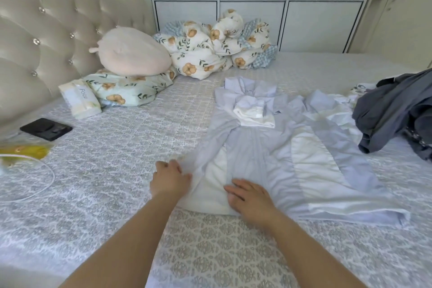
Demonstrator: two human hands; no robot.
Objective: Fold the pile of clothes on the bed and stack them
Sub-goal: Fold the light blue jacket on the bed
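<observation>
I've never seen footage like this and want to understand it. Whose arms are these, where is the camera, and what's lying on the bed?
There is no machine here: a person wears a camera on the head, looking down at their own two bare arms. The single picture is that head view. On the bed lies a pale blue and white garment, spread out. The left hand grips its side edge; the right hand rests flat on it. A dark grey heap of clothes waits at the right. Pillows, a rolled quilt, a tissue pack and a black phone lie further off.
</observation>
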